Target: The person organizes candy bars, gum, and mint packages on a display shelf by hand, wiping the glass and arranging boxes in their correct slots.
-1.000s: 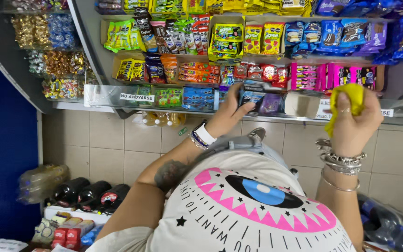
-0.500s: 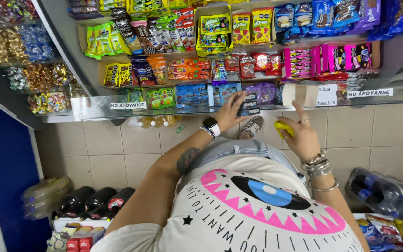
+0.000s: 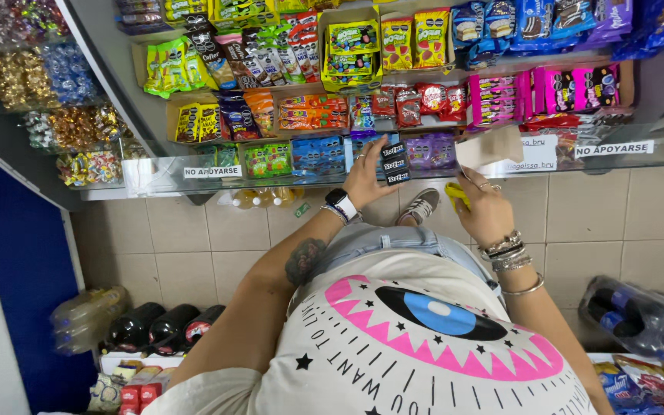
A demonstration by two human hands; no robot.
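I see the left hand [image 3: 364, 178] raised at about 12 o'clock from the torso, fingers curled around a stack of small black packets [image 3: 394, 163] with white lettering. Three packets are visible, stacked one above another and held against the front edge of the glass counter [image 3: 270, 178]. The grip is closed on them; the thumb side is hidden behind the stack. A smartwatch [image 3: 341, 204] with a white strap sits on that wrist.

The right hand [image 3: 486, 207], at about 1 o'clock, is closed around a crumpled yellow cloth [image 3: 457, 197], which pokes out on the side facing the other hand. Several silver bracelets [image 3: 507, 252] ring the wrist. Just above this hand a tan cardboard piece [image 3: 492, 144] leans on the counter; I cannot tell whether the fingers touch it.

Containers: the tilted display behind the glass holds cardboard trays. One at 12 o'clock holds blue packets [image 3: 317, 151]; one at 11 o'clock holds green packets [image 3: 267, 159]; at 1 o'clock a tray holds pink packets [image 3: 493, 98]. Higher up, a yellow box [image 3: 353, 48] carries green and yellow sachets.

Surroundings: at 10 o'clock, jars of wrapped sweets [image 3: 78, 127] line a side shelf. Low at 8 o'clock, dark bottles [image 3: 169, 325] lie on their sides. At 4 o'clock, shrink-wrapped bottles with blue caps [image 3: 639, 315] lie on the floor. A grey sneaker [image 3: 419, 207] shows between the two hands, against the tiled wall [image 3: 194, 246].
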